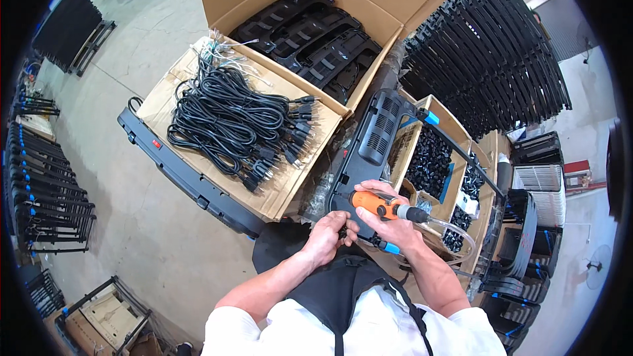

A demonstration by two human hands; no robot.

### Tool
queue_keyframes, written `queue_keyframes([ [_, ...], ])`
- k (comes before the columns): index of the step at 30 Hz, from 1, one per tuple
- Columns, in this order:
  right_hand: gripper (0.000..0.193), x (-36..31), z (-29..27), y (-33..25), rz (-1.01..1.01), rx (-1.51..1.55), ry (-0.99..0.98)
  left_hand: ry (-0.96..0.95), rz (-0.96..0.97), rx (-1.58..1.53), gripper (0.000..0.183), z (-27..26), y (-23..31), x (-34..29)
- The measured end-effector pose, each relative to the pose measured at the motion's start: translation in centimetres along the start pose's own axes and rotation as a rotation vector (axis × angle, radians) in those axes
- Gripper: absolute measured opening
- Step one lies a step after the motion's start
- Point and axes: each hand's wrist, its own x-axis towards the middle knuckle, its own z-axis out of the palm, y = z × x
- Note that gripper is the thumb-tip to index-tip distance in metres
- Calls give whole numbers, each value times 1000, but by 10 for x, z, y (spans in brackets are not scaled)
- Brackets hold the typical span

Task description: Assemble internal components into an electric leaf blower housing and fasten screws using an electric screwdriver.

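Head view: our right fingers (pixel 377 186) grasp an orange-and-black cylindrical driver (pixel 370 204), our left fingers (pixel 336 218) clutch small dark pieces (pixel 343 232); coiled black cables (pixel 227 115) and a partitioned wooden box (pixel 403 153) flank us.

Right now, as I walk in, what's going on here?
Someone's right hand grips an orange handheld tool by the near end of a black housing. The left hand pinches a small dark item, hard to identify. Black cables lie piled on cardboard to the left; wooden bins hold small black parts on the right.
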Motion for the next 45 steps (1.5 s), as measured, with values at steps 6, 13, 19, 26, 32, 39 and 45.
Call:
queue_keyframes([
  [6,42,12,7,-7,1,-115,-140,-41,55,69,25,-16,-8,-1],
  [13,38,19,6,-1,-61,-144,-141,23,32,119,23,-15,-2,-3],
  [19,44,23,8,-9,-27,-235,-207,91,53,-63,23,-18,-1,-4],
  [26,53,-4,-11,-12,-24,115,-8,86,-19,-180,27,-23,9,8],
  [32,55,-23,-49,-10,36,258,37,93,-26,-330,26,18,26,36],
  [39,52,-22,-117,15,-72,186,103,-13,-91,-367,23,80,20,81],
  [45,53,-7,-184,37,19,251,118,10,-89,-348,29,142,7,133],
])
